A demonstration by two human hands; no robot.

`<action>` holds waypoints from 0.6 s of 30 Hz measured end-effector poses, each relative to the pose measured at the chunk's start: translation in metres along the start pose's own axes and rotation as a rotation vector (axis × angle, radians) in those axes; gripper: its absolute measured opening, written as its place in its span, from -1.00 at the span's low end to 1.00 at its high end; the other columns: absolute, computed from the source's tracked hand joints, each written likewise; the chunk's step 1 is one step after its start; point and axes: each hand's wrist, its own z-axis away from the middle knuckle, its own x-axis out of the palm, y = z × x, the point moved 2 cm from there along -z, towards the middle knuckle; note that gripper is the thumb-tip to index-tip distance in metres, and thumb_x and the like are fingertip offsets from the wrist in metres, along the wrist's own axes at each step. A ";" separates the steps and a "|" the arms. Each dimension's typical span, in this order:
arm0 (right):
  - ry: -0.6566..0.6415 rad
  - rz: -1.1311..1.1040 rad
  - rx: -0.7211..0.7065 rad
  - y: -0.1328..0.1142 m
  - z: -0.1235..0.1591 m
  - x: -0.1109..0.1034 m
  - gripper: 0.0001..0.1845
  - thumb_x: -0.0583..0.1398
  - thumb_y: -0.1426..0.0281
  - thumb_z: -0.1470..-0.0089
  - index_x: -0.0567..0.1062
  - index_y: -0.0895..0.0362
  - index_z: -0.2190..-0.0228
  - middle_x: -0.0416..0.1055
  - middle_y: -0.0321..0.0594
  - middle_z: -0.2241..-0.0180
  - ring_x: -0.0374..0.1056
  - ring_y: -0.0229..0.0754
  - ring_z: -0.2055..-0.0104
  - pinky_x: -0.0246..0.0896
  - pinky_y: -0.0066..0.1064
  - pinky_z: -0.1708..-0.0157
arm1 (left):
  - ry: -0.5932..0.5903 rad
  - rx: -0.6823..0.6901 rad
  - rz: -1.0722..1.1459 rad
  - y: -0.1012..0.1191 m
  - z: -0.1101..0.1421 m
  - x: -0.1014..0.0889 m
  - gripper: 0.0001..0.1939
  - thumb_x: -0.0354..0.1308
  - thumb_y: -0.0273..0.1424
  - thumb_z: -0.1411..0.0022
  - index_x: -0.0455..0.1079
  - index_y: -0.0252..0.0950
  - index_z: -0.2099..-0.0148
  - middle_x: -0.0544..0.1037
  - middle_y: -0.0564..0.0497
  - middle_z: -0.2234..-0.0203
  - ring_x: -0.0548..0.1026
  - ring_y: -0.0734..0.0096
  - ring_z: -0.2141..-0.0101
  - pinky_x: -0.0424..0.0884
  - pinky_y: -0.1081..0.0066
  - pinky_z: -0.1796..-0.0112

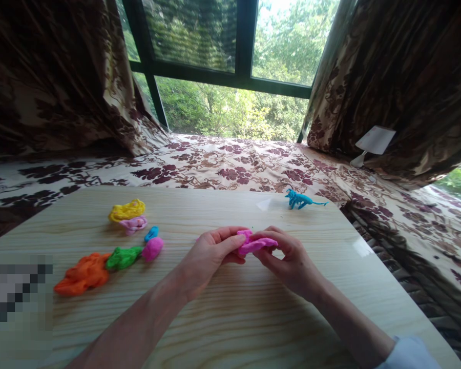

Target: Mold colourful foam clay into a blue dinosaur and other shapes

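Note:
A flattened piece of pink modelling clay [255, 243] is pinched between both hands just above the wooden table [223, 312]. My left hand [209, 254] grips its left end with thumb and fingers closed. Its right end is held by my right hand [288, 259], fingers curled round it. To the left lie more clay lumps: yellow [126, 210], pale pink [134, 223], a small blue bit [151, 233], magenta [152, 248], green [123, 258] and orange [84, 274].
A blue clay animal figure [301, 199] stands near the table's far right edge. Floral cloth [230, 164] covers the ledge beyond, with curtains either side of a window. A white lamp [372, 143] sits at the right. A blurred patch [17, 297] covers the lower left.

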 end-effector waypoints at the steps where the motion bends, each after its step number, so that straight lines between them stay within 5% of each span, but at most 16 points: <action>1: -0.020 0.006 -0.004 -0.001 0.000 0.000 -0.80 0.14 0.44 -0.07 0.46 0.10 0.21 0.35 -0.25 0.36 0.28 -0.29 0.38 0.20 -0.48 0.43 | -0.013 -0.008 0.004 -0.001 0.000 0.000 -0.63 0.16 -0.27 -0.08 0.44 -0.32 0.07 0.54 -0.08 0.34 0.44 0.37 0.34 0.39 0.42 0.34; 10: -0.061 0.062 -0.022 -0.005 0.002 -0.001 -0.91 0.16 0.40 -0.06 0.47 0.13 0.37 0.32 -0.27 0.45 0.24 -0.30 0.43 0.18 -0.47 0.43 | -0.112 -0.076 0.134 -0.008 0.000 -0.001 -0.75 0.12 -0.36 -0.10 0.47 -0.33 0.17 0.47 0.01 0.55 0.37 0.50 0.51 0.39 0.46 0.43; 18: -0.011 0.077 -0.012 -0.003 0.002 0.000 -0.92 0.14 0.43 -0.08 0.45 0.13 0.40 0.32 -0.30 0.49 0.22 -0.30 0.45 0.16 -0.47 0.42 | -0.101 -0.093 0.172 -0.009 -0.002 0.001 -0.77 0.13 -0.35 -0.12 0.46 -0.32 0.19 0.48 0.00 0.50 0.39 0.52 0.48 0.43 0.46 0.38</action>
